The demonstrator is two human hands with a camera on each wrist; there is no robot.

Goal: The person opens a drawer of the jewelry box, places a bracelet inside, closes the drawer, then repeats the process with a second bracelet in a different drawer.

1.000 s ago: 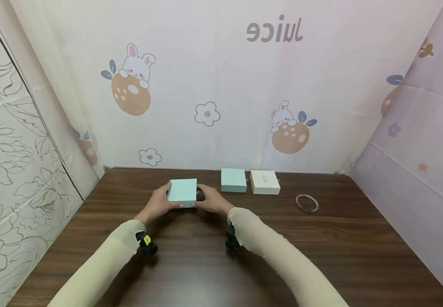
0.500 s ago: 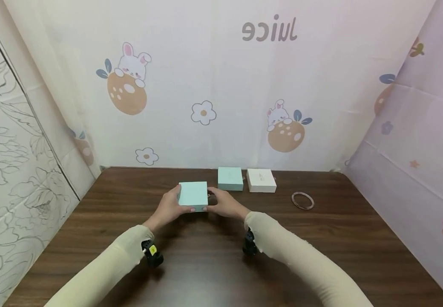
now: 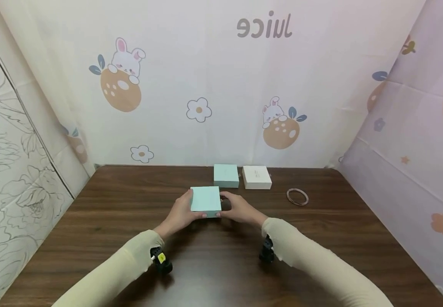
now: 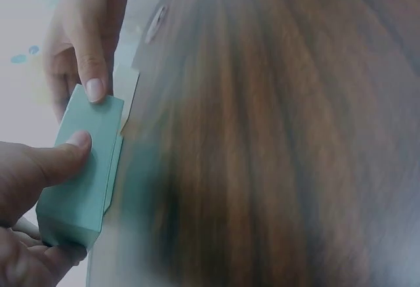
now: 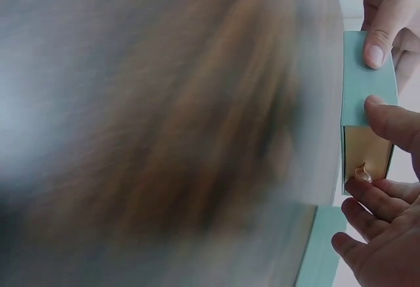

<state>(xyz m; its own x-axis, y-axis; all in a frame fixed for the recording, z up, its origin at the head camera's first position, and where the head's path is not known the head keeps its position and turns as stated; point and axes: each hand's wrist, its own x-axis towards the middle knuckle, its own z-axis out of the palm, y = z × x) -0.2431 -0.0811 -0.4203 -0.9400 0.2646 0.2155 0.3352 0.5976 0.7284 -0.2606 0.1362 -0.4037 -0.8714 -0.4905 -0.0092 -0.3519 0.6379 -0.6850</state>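
A mint-green square gift box is held between both hands over the table. My left hand grips its left side, the thumb on the near face and the fingers at the end and underneath. My right hand is at the right end, its thumb pressing the near face. In the right wrist view, a beige end panel carries a small ribbon loop, and my right fingertips lie right at that loop. The box's lid appears plain in the head view.
A second mint-green box and a white box with faint lettering sit at the table's back edge. A thin pinkish ring lies to their right. Patterned curtains enclose the dark wooden table.
Both hands have carried the mint-green box to the right and slightly towards the near side. The head view has shifted a little. The other boxes and the ring stay in place.
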